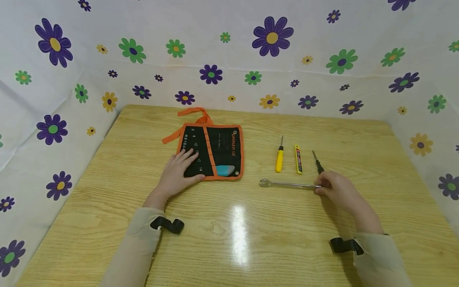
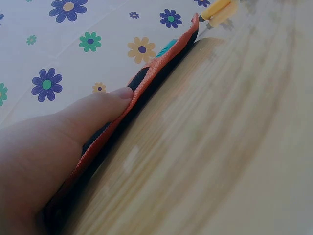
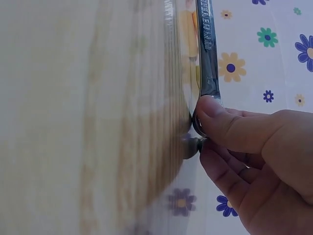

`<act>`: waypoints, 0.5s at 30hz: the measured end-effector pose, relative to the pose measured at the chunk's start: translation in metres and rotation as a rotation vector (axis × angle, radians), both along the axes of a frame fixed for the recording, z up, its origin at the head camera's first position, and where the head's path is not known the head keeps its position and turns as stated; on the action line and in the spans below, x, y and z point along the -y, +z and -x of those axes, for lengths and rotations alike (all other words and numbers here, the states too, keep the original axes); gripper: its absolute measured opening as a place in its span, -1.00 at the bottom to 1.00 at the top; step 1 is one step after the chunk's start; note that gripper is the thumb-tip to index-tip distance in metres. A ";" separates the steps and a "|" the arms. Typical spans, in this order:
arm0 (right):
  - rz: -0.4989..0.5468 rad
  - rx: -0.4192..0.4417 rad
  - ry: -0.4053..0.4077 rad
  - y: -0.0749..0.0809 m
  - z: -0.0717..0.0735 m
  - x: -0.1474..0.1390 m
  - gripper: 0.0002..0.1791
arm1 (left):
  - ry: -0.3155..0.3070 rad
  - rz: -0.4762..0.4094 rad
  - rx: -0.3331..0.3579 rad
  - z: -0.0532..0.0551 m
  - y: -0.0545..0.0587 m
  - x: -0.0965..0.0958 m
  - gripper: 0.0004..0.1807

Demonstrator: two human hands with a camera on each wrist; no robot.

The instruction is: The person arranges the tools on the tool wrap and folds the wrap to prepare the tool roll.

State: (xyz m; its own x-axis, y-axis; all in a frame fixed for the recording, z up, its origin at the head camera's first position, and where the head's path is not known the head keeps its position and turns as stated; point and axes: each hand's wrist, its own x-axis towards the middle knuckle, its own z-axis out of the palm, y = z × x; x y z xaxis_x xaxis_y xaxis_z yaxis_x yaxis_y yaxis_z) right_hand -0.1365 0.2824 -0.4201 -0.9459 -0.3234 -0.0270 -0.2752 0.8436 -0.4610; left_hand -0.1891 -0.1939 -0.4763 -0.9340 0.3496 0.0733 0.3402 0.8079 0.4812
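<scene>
My left hand [image 1: 175,171] rests on a black tool pouch [image 1: 226,145] with orange edging and printed sizes, its fingers spread across the left part. In the left wrist view the thumb [image 2: 115,100] lies along the pouch's near edge. A teal and grey tool [image 1: 225,170] sticks out of a pocket, its kind unclear. With thumb and fingers my right hand [image 1: 338,189] pinches the ring end of a silver combination wrench [image 1: 294,185], whose open end points left. Right behind that hand lies a dark-handled screwdriver [image 1: 318,164], its handle partly hidden by the fingers.
A yellow-handled screwdriver [image 1: 279,159] and a narrow yellow box [image 1: 298,159] lie side by side right of the pouch. Orange ties [image 1: 191,111] trail off the pouch's far left. The wooden table [image 1: 201,247] meets a flower-patterned cloth [image 1: 236,52] at the back and sides.
</scene>
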 end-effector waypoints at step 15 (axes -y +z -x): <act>0.137 0.005 -0.102 0.006 -0.011 0.003 -0.87 | -0.002 0.001 0.005 -0.002 0.004 -0.001 -0.07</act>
